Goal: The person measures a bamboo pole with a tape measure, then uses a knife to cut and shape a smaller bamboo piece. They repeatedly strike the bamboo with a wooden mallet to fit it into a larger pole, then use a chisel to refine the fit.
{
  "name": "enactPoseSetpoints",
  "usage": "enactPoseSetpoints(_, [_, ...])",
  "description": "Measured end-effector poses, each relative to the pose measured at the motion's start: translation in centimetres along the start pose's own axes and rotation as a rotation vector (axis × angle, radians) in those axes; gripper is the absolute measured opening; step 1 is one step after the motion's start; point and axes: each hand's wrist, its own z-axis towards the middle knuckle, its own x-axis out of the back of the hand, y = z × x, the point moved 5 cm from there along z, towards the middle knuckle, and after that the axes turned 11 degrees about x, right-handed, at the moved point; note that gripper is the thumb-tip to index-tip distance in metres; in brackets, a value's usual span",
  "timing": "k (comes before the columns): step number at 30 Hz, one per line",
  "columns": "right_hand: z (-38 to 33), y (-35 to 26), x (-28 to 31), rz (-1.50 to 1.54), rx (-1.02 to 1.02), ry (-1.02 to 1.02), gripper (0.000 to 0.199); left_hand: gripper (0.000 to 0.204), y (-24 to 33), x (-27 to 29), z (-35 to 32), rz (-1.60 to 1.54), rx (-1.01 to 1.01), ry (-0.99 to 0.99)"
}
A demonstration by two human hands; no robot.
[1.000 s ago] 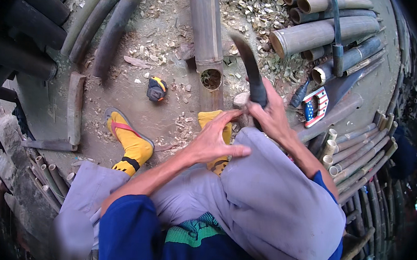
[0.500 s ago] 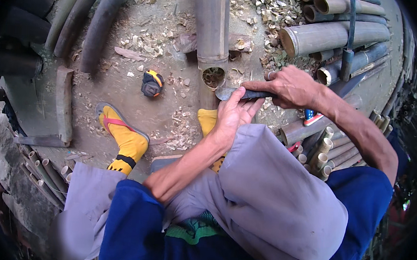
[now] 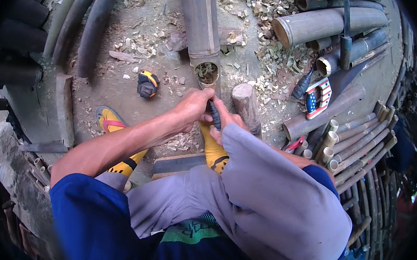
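A thick bamboo tube (image 3: pixel 199 25) stretches away from me, its cut end toward my hands with leafy debris inside. Just below that end, my right hand (image 3: pixel 227 120) is closed around the dark, ribbed handle of a knife (image 3: pixel 215 115). Curled against the front of the same knife is my left hand (image 3: pixel 193 110), thumb and fingers pinched together. Between my hands and the bamboo the blade is hidden. Both hands are close together above my yellow-socked foot (image 3: pixel 213 147), beside my raised knee.
A tape measure (image 3: pixel 148 84) lies left of the tube. To the right are an upright wooden stump (image 3: pixel 247 106), a saw with a striped handle (image 3: pixel 318 98) and stacked bamboo tubes (image 3: pixel 331 27). Thin bamboo poles (image 3: pixel 362 141) are bundled at the right. Shavings litter the ground.
My right hand has come down and left, drawing the knife from a sideways lie to one pointing toward me. My left hand has shifted left and turned from open to pinching. The view has shifted slightly.
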Motion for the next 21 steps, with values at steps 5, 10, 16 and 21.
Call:
enactPoseSetpoints(5, [0.9, -4.7, 8.9, -0.916, 0.244, -0.355, 0.062, 0.031, -0.1, -5.3, 1.5, -0.702, -0.196, -0.472])
enactPoseSetpoints(10, [3.4, -10.1, 11.5, -1.499, 0.484, -0.645, 0.060, 0.028, -0.1, -9.0, 1.5, -1.176, -0.326, -0.804])
enactPoseSetpoints(16, [2.7, -5.5, 10.8, -0.831, 0.308, -0.542, 0.070, 0.032, 0.0, -6.7, 0.4, -0.839, -0.212, -0.398])
enactPoseSetpoints(21, [0.5, -1.5, 4.8, -0.232, 0.169, -0.263, 0.062, 0.029, -0.5, -2.7, 0.0, -0.243, -0.120, -0.191])
